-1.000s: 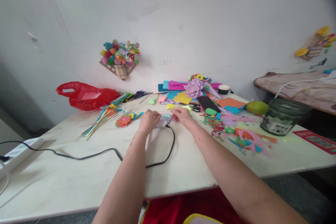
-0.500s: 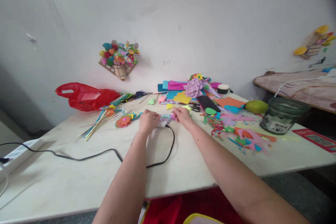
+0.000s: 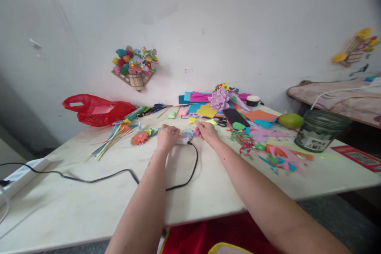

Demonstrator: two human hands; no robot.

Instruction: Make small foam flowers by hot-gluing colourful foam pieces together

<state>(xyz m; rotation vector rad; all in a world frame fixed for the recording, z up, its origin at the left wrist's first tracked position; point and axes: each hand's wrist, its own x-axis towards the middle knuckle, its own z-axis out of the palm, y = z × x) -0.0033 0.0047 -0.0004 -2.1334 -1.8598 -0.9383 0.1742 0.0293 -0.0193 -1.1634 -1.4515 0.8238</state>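
Note:
My left hand (image 3: 168,137) is curled closed near the table's middle; what its fingers hold, if anything, is hidden. Against its right side lies a white corded device (image 3: 182,141), mostly covered, with a black cord (image 3: 195,162) leaving its end. Pastel foam pieces (image 3: 187,132) show between the two hands. My right hand (image 3: 206,131) pinches at a small pink piece (image 3: 196,131), its shape too small to tell. To the left of my hands is an orange foam flower (image 3: 140,137) with a pink centre.
Thin sticks (image 3: 111,143) and a red plastic bag (image 3: 99,109) lie left. Scissors (image 3: 222,121), a phone (image 3: 236,118) and coloured foam sheets (image 3: 195,108) are behind my hands. Foam scraps (image 3: 279,154) and a dark jar (image 3: 320,133) stand right. A power strip (image 3: 26,176) sits at the left edge.
My left hand has shifted very slightly left, showing a little more of the pastel pieces. My right hand stays in nearly the same place.

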